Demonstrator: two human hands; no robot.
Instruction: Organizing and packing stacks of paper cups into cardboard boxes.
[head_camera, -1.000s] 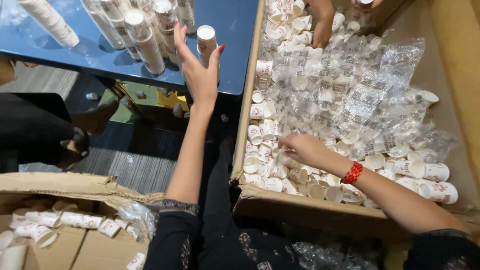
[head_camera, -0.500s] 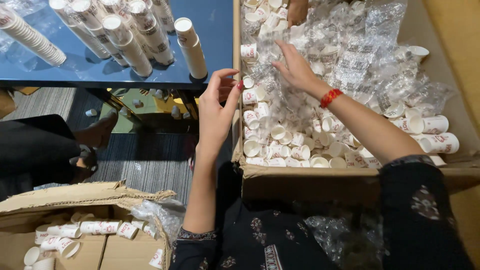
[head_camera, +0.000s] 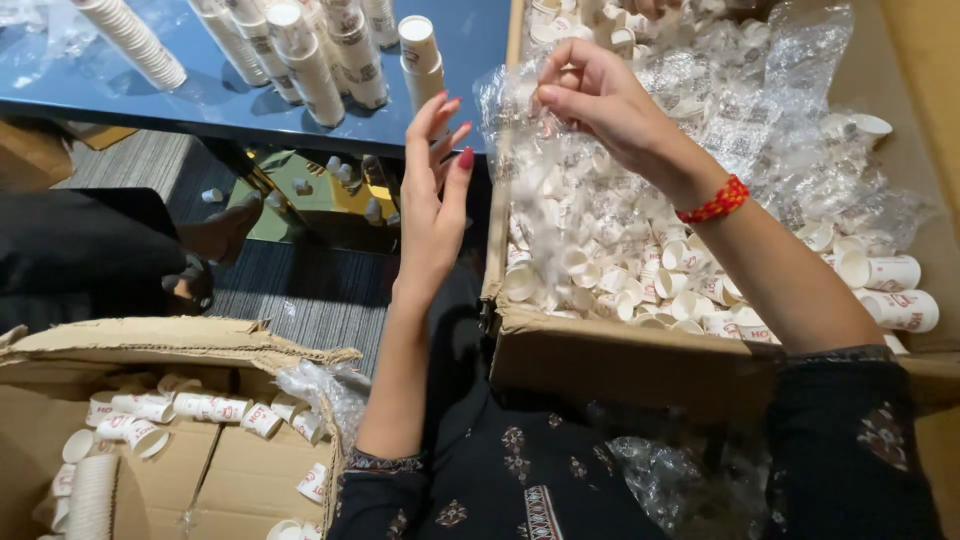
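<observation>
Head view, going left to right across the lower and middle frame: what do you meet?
Open carton with loose paper cups → left hand, raised with fingers open → right hand, pinching clear plastic wrap → red wristband → big cardboard box of cups.

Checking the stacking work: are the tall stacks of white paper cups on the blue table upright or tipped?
Tipped. The stacks of white paper cups lie on their sides on the blue table, rims pointing toward the camera.
</observation>
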